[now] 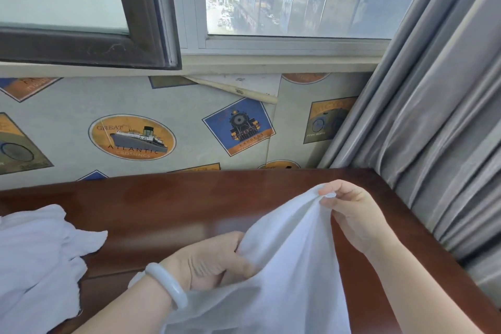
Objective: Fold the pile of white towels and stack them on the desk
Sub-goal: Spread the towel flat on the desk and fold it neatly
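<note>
From the head view, a thin white cloth towel (284, 266) hangs rumpled above the glossy reddish-brown wooden desk (168, 203), drawn up into a peak and draping down toward the person. The right hand (349, 211) pinches that peak between thumb and fingertips. The left hand (208, 260), a pale milky bangle (168, 285) on its wrist, grips a bunched fold lower down. At the desk's left end lies a crumpled heap of white towels (38, 257), unfolded. A grey pleated curtain (433, 116) hangs at the right.
</note>
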The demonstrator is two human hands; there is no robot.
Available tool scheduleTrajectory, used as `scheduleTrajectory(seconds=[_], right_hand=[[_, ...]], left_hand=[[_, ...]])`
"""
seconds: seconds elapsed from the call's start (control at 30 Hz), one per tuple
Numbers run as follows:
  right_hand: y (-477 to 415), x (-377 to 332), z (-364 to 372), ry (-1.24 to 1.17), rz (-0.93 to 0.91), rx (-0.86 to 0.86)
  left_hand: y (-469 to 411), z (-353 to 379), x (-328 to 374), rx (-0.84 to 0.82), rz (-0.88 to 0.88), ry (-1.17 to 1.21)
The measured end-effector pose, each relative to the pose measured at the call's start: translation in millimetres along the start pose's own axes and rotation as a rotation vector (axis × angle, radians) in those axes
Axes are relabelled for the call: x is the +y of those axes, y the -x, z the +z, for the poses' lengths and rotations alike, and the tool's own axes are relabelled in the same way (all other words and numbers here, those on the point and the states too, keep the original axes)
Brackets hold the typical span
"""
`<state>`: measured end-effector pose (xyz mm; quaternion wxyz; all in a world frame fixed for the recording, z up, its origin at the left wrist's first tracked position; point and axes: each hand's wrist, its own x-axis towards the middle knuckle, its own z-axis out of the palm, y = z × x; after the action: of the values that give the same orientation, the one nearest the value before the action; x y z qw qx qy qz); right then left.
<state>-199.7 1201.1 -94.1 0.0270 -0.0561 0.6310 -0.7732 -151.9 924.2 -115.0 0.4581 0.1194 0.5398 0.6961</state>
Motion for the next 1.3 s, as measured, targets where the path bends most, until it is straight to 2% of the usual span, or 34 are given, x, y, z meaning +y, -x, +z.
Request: scheduleTrajectory(seconds=[0.07,0.2,0.23,0.27,0.37,0.4,0.43,0.53,0.7,0.87,1.07,1.13,1.23,1.27,1.3], right_hand=[[-4,-7,4,0.017,0.017,-0.037],[-7,-11,6,0.068,0.081,0.009],[-6,-10,8,0.077,0.100,0.008],[-5,-8,9,0.094,0.118,0.000],[-2,3,16,0.206,0.149,0.002],[-2,7,17,0.254,0.144,0.021],[-3,8,17,0.296,0.132,0.047],[-1,4,16,0.366,0.087,0.127],[4,-13,13,0.443,0.017,0.151],[5,-33,6,0.396,-0.026,0.175],[-11,-49,-3,0.426,-0.059,0.249],[-25,-46,-7,0.456,-0.036,0.250],[-56,-18,-22,0.423,0.079,0.262],[-64,-2,-27,0.400,0.143,0.272],[-71,15,-32,0.393,0.209,0.284]], left_hand=[[0,1,6,-0.004,0.073,0.124],[11,-24,29,0.413,0.360,0.148],[18,-32,34,0.479,0.403,0.042],[25,-42,35,0.545,0.435,-0.189],[36,-63,28,0.709,0.398,-1.294],[35,-63,23,0.742,0.330,-1.517],[33,-60,16,0.761,0.240,-1.623],[19,-44,-14,0.644,0.029,-1.574],[-13,-16,-52,0.513,-0.125,-1.389],[-39,-5,-55,0.657,-0.237,-1.353],[4,-38,-2,0.756,-0.200,-1.405],[25,-58,40,0.838,-0.085,-1.259],[39,-83,87,0.856,0.170,-0.713],[35,-90,91,0.818,0.158,-0.699],[29,-97,87,0.805,0.071,-0.827]])
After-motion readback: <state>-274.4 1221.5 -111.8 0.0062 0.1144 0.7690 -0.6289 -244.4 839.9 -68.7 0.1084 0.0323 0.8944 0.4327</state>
